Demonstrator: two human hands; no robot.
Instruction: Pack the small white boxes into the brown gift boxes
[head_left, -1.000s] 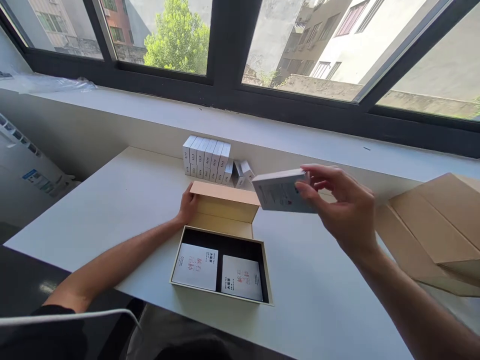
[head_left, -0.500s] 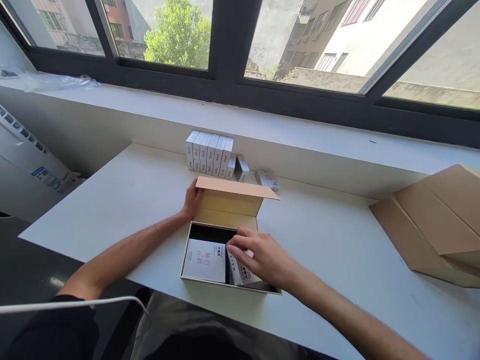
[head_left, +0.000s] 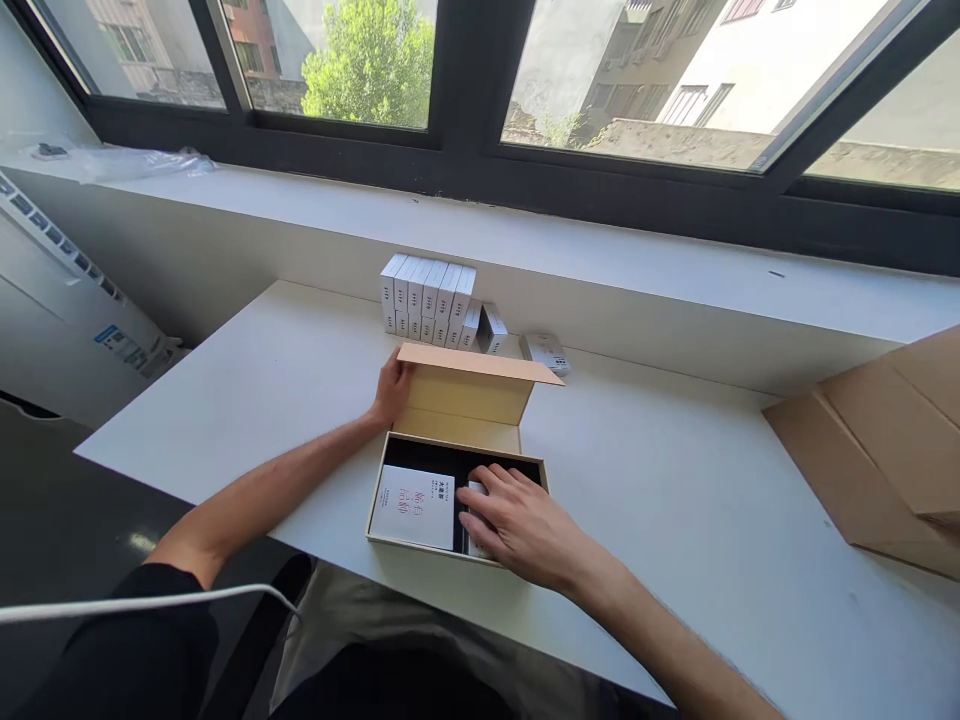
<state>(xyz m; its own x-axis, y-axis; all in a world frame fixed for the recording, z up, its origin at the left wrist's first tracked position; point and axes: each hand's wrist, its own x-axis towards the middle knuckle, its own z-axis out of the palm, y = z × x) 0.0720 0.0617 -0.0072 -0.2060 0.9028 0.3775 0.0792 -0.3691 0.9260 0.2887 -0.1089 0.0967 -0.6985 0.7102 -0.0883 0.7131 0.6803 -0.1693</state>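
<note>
An open gift box (head_left: 545, 478) with a black inside stands near the table's front edge, its hinged lid (head_left: 472, 402) raised at the back. My left hand (head_left: 391, 388) grips the lid's left edge, the fingers partly hidden behind it. In the left part of the box a small white box (head_left: 412, 508) with red and black print lies flat. My right hand (head_left: 517, 520) rests over the right part, fingers spread, palm down on a second small white box (head_left: 475, 549). Most of that second box is hidden under the hand.
Several small white boxes (head_left: 427, 295) stand in rows by the wall behind the lid, with another small box (head_left: 546, 352) lying to their right. A brown cardboard carton (head_left: 877, 430) is at the right. A white cable (head_left: 150, 606) crosses at lower left. Clear plastic (head_left: 142, 163) lies on the sill.
The second small box was tilted in my right hand's fingers; now it sits lower in the gift box and the hand has spread flat over it. My left hand stays on the lid.
</note>
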